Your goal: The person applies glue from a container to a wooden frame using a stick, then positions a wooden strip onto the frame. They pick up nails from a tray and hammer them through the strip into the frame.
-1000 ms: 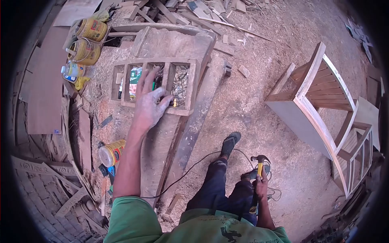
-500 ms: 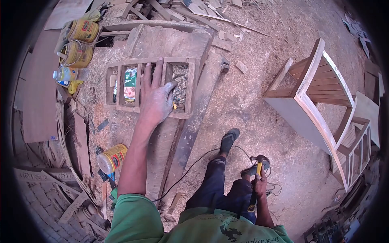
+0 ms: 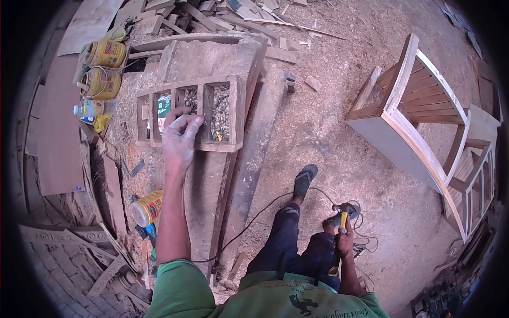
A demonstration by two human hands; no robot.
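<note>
My left hand is over the front edge of a wooden compartment box, with thumb and fingers pinched together. A tiny light tip shows at the pinch, too small to name. Small metal pieces that look like nails or screws fill the right compartment, where a small yellow item also lies. A green-and-white packet sits in another compartment, partly covered by my fingers. Low beside my leg, my right hand is closed around the yellow-and-black handle of a hammer, its head pointing away from me.
The box rests on a worn wooden bench. Yellow tubs and a bottle stand left. A wooden chair frame lies at right. A black cable crosses the sawdust-covered floor near my feet. Wood scraps are piled at the back.
My left hand has drawn back toward me and left from the box's compartments, its fingers going from spread to pinched. The right hand keeps its grip on the hammer.
</note>
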